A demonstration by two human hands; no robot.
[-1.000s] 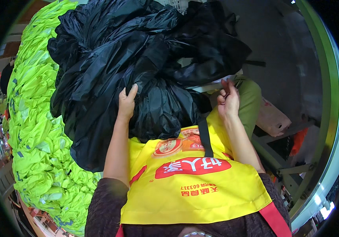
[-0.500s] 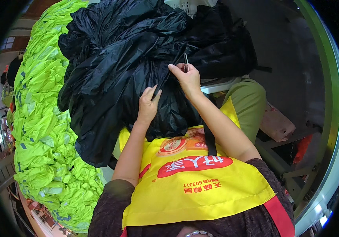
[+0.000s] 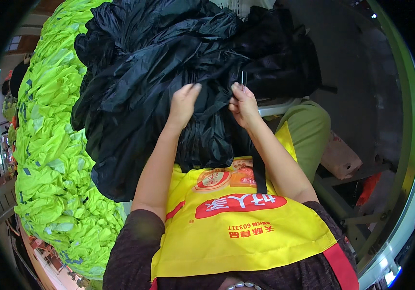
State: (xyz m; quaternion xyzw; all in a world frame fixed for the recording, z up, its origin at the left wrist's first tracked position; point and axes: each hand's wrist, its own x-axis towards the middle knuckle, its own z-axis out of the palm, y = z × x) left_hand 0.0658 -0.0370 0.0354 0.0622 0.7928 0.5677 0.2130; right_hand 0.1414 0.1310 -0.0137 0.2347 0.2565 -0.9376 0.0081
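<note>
A large heap of thin, shiny black fabric [image 3: 135,77] covers my lap and spreads away from me. My left hand [image 3: 184,102] is closed, thumb against fingers, pinching a fold of this fabric. To its right, my right hand [image 3: 244,104] is closed too, also at the fabric. A slim metal tool, apparently thread snips [image 3: 242,77], sticks up out of the right fist; its lower part is hidden by the fingers. Between the two hands the cloth runs in a strip, blurred by motion near the left fingertips.
A tall pile of bright yellow-green fabric pieces [image 3: 52,193] stands along my left. Beyond the black heap is a white plastic basket [image 3: 246,7]. A white edge [image 3: 277,107] shows beside my right knee. At right are a metal frame [image 3: 405,96] and a pinkish bag [image 3: 340,157].
My left hand has gone from spread fingers to a closed pinch and moved away from me. My right hand has shifted slightly right and nearer, with the metal tool still in it.
</note>
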